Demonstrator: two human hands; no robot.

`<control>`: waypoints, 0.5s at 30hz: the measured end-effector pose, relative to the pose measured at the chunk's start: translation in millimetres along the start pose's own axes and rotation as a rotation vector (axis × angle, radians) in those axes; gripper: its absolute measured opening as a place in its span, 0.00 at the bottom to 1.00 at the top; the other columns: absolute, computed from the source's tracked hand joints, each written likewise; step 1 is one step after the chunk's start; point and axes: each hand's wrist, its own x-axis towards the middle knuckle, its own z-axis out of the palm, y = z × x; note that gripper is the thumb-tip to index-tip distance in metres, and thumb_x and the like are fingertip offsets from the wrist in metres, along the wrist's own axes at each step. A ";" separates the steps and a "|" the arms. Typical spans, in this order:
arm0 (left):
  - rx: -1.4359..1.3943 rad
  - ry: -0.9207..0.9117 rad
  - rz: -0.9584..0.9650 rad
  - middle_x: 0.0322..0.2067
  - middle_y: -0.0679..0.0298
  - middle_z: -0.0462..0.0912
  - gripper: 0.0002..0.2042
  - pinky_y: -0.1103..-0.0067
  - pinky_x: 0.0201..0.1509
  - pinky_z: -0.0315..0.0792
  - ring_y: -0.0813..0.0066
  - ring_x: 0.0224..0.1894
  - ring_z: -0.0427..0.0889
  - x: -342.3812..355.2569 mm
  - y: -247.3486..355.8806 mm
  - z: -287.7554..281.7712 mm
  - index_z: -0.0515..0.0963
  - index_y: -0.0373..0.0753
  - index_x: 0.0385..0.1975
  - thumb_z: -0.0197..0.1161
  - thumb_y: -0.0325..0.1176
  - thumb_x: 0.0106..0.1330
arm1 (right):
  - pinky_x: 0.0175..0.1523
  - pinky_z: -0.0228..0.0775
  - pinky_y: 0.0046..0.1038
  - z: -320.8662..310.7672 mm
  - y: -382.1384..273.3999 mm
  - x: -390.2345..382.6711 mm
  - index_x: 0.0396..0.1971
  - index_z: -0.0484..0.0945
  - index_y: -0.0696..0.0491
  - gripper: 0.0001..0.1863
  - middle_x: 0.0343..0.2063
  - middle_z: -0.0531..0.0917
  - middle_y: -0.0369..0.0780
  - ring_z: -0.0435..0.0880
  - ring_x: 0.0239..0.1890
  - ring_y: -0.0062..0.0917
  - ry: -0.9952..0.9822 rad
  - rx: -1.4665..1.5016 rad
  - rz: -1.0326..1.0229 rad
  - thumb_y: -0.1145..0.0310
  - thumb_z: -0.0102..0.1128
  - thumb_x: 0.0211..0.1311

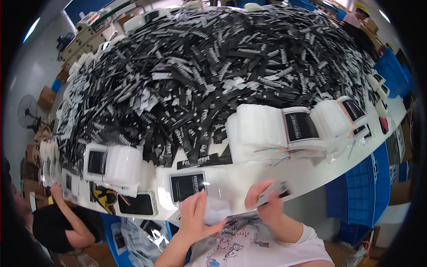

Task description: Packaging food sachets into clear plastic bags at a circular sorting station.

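Observation:
In front of me at the table's near edge lies a translucent white plastic bag with a black printed panel [184, 186]. My left hand [194, 218] is at its lower edge, fingers stretched up and thumb spread to the right. Crumpled clear plastic [216, 212] shows between thumb and fingers; whether they touch it I cannot tell. My right hand [270, 205], to the right, is closed on a small flat black-and-white packet [280, 189], partly covered by the fingers. Just beyond the bag is a black printed strip packet [199, 161].
A large heap of black strip packets [249, 58] covers most of the table. Bundles of white bags stand at right [262, 127] and left [120, 164]. A dark phone [135, 204] and yellow-black scissors [105, 199] lie left. Blue crates [356, 191] stand below right. A co-worker's arm [71, 213] is at left.

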 end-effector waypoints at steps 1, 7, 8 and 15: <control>0.018 -0.015 -0.026 0.43 0.53 0.69 0.38 0.70 0.42 0.60 0.59 0.42 0.69 2.1 1.2 2.7 0.65 0.28 0.47 0.69 0.44 0.35 | 0.36 0.70 0.32 16.1 -19.6 14.1 0.33 0.69 0.59 0.08 0.28 0.78 0.43 0.76 0.24 0.23 0.079 0.196 -0.051 0.71 0.52 0.55; 0.021 0.088 0.077 0.46 0.53 0.64 0.42 0.71 0.45 0.56 0.59 0.47 0.65 10.6 -0.6 24.4 0.64 0.28 0.45 0.69 0.52 0.31 | 0.61 0.49 0.40 41.3 -47.5 24.3 0.45 0.69 0.57 0.16 0.43 0.75 0.44 0.75 0.45 0.29 -0.323 -0.296 -0.007 0.80 0.42 0.56; -0.029 0.085 0.077 0.46 0.53 0.64 0.43 0.71 0.45 0.56 0.59 0.46 0.65 8.5 -0.2 23.4 0.63 0.27 0.46 0.69 0.52 0.31 | 0.62 0.48 0.39 42.3 -50.8 24.9 0.48 0.68 0.56 0.19 0.45 0.74 0.44 0.71 0.49 0.29 -0.339 -0.340 0.018 0.80 0.43 0.55; -0.161 0.195 0.109 0.42 0.54 0.67 0.46 0.71 0.41 0.57 0.60 0.41 0.67 7.7 4.1 19.0 0.59 0.25 0.50 0.70 0.49 0.29 | 0.56 0.55 0.36 46.9 -29.5 13.7 0.48 0.70 0.53 0.21 0.42 0.74 0.39 0.65 0.52 0.30 0.056 -0.542 -0.153 0.71 0.56 0.50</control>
